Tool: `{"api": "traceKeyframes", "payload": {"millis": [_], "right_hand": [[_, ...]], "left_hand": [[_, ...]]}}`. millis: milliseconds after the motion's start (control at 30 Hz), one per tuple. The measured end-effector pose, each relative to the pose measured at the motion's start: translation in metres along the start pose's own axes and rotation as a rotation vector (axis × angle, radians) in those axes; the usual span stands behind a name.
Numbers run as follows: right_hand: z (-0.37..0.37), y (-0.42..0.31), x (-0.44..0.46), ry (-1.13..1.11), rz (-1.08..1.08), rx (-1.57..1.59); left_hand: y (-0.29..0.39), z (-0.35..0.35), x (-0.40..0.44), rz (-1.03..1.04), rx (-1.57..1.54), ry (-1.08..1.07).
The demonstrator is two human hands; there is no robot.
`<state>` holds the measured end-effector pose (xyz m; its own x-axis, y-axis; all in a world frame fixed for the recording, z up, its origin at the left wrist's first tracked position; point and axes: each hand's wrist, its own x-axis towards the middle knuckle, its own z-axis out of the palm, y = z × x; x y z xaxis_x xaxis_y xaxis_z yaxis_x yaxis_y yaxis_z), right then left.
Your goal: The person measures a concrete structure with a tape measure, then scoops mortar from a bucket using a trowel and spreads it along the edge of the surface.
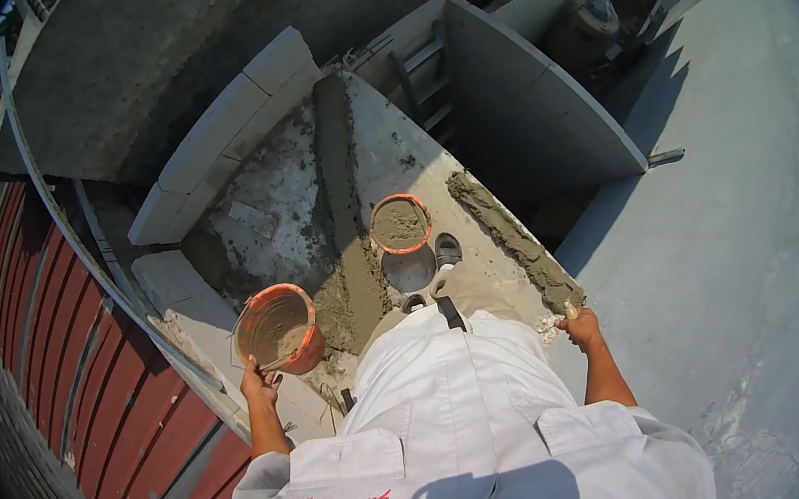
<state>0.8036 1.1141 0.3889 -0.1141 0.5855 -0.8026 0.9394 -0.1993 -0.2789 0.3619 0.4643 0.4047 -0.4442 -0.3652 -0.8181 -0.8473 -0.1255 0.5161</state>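
My left hand [257, 377] is closed on the near edge of an orange bucket [306, 353], which is tilted and has grey mortar [279, 328] inside. Whether the fingers grip its rim or its wire handle, I cannot tell. On the right, my right hand [582, 328] is closed around a pale-handled tool [571, 310]; its working end cannot be made out. Just beyond that hand a ridge of wet mortar [508, 227] runs along the slab's right edge. A second orange bucket [429, 213], filled with mortar, stands by my shoe [448, 249].
A long mortar strip [340, 166] crosses the slab [384, 130] ahead. Pale block walls [232, 130] border it at the left, and another wall panel [521, 102] stands at the right beside a dark drop. Red corrugated roofing [104, 379] lies lower left; a smooth grey surface [721, 237] extends right.
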Motion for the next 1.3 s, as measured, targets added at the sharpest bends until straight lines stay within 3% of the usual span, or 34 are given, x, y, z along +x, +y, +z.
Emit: {"api": "traceKeyframes", "payload": {"millis": [100,333,433,633,733,833,1033,1167,1300], "right_hand": [[-0.032,-0.037,0.028,0.015,-0.050,0.136],[-0.069,-0.105,0.045,0.071,-0.180,0.134],[-0.062,-0.094,0.051,0.100,-0.283,0.078],[-0.017,-0.092,-0.020,0.105,-0.090,0.134],[0.008,-0.046,-0.008,0.083,-0.039,0.042],[0.028,-0.021,-0.003,0.256,-0.262,-0.118],[0.038,-0.020,0.053,0.124,-0.031,0.065],[0.009,-0.112,0.046,0.103,0.043,0.184],[0.014,-0.139,0.068,0.036,0.042,0.374]], "left_hand": [[-0.017,0.007,-0.010,-0.030,-0.061,0.012],[-0.061,-0.003,-0.041,-0.103,-0.072,0.086],[-0.072,-0.010,-0.044,-0.111,-0.061,0.089],[-0.070,-0.009,-0.002,-0.121,-0.082,0.003],[-0.058,-0.001,0.013,-0.114,-0.088,0.019],[-0.024,0.032,0.007,-0.087,-0.065,-0.040],[0.077,0.111,0.014,-0.037,0.076,-0.070],[0.152,0.180,-0.004,0.071,0.151,-0.120],[0.207,0.239,-0.009,0.142,0.206,-0.198]]}}
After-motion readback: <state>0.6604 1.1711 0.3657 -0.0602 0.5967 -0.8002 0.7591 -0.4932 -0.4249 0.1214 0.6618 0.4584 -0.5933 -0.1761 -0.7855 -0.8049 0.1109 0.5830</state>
